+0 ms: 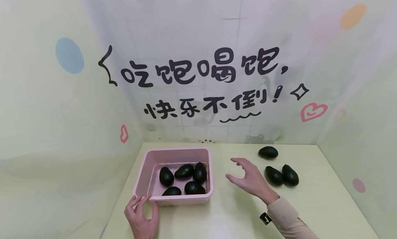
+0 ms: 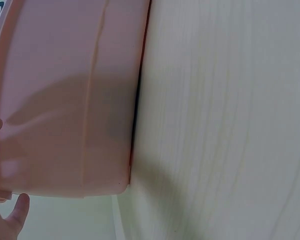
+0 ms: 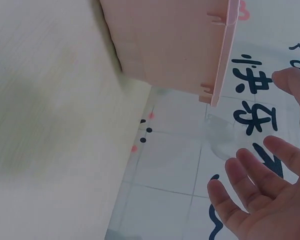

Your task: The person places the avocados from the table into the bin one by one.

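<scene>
A pink bin (image 1: 180, 200) stands on the table's left part, with several dark green avocados (image 1: 184, 171) inside. My left hand (image 1: 142, 218) grips its near left corner, fingertips at the rim and thumb by the front wall. In the left wrist view, parts of that hand (image 2: 7, 220) show against the bin's side (image 2: 55, 110). My right hand (image 1: 251, 180) is held right of the bin, empty, its fingers and thumb spread apart. The right wrist view shows this hand (image 3: 265, 195) apart from the bin (image 3: 165, 40).
Three more avocados lie on the table's right part: one farther back (image 1: 268, 152), and two side by side nearer, the left one (image 1: 274, 176) and the right one (image 1: 290, 175). A printed cloth (image 1: 198, 32) with black writing hangs behind the table (image 1: 229, 211).
</scene>
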Demonstrator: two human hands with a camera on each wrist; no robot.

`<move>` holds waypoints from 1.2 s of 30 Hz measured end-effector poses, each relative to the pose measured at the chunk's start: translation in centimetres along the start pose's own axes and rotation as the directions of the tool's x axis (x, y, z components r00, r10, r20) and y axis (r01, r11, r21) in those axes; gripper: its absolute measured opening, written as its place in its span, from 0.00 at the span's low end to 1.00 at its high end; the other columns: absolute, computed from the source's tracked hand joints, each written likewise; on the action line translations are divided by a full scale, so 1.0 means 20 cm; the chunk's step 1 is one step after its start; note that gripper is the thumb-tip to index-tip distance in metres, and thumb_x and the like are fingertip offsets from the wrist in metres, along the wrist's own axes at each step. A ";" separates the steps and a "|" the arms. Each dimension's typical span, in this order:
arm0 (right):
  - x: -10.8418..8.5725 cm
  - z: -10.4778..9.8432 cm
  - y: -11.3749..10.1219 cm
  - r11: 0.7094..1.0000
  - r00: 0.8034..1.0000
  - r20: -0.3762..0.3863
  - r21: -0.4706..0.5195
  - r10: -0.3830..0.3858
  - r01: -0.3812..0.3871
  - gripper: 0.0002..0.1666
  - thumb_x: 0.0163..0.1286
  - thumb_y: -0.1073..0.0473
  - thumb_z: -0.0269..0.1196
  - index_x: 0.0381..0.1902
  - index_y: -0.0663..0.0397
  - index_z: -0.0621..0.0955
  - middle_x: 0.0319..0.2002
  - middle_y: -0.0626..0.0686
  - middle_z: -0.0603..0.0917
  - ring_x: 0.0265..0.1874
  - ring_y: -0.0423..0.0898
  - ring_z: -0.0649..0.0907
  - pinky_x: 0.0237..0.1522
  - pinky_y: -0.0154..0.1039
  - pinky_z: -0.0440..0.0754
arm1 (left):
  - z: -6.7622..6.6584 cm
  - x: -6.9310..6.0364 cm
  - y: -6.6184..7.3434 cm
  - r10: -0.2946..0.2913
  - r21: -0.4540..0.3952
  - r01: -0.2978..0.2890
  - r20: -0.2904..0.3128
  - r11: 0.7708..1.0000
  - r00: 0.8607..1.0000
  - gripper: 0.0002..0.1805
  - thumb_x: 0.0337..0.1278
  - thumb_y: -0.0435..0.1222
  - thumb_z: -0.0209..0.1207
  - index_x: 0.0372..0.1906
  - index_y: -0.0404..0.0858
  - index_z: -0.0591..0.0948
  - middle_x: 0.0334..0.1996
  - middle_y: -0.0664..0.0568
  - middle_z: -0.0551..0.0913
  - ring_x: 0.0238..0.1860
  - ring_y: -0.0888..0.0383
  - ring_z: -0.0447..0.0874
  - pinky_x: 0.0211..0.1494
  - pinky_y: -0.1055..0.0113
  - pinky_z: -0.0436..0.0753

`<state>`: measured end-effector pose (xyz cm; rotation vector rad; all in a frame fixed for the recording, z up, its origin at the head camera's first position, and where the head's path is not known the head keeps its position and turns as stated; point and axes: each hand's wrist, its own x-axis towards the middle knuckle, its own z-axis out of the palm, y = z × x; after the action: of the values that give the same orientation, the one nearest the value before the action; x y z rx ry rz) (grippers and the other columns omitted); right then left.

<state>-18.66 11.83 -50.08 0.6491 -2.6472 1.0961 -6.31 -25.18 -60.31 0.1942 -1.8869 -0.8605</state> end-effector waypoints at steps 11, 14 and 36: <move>-0.03 0.02 0.04 0.999 0.999 -0.012 0.011 0.033 -0.033 0.35 0.64 0.50 0.77 0.66 0.54 0.82 0.61 0.54 0.87 0.55 0.54 0.87 0.57 0.56 0.88 | -0.01 -0.01 -0.01 -0.001 0.002 0.001 -0.001 1.000 1.000 0.18 0.40 0.25 0.70 0.44 0.30 0.88 0.51 0.27 0.73 0.73 0.69 0.59 0.66 0.85 0.64; -0.04 0.02 0.05 0.999 0.999 -0.009 0.010 0.044 -0.044 0.35 0.63 0.50 0.77 0.66 0.54 0.82 0.60 0.53 0.88 0.55 0.52 0.87 0.57 0.55 0.88 | -0.02 -0.01 -0.01 -0.006 0.003 0.006 0.002 1.000 1.000 0.18 0.40 0.25 0.70 0.44 0.30 0.88 0.51 0.27 0.73 0.73 0.69 0.59 0.67 0.86 0.64; -0.10 -0.03 0.15 0.990 0.991 -0.003 0.033 0.135 -0.135 0.35 0.65 0.50 0.76 0.68 0.55 0.81 0.63 0.57 0.86 0.59 0.58 0.86 0.60 0.58 0.86 | 0.00 -0.01 -0.01 0.016 -0.014 -0.016 -0.001 1.000 1.000 0.20 0.39 0.24 0.71 0.45 0.31 0.88 0.51 0.27 0.73 0.74 0.68 0.59 0.68 0.84 0.63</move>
<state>-18.37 14.78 -52.24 0.4777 -2.7076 1.1775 -6.36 -25.33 -60.59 0.1706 -1.8789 -0.8630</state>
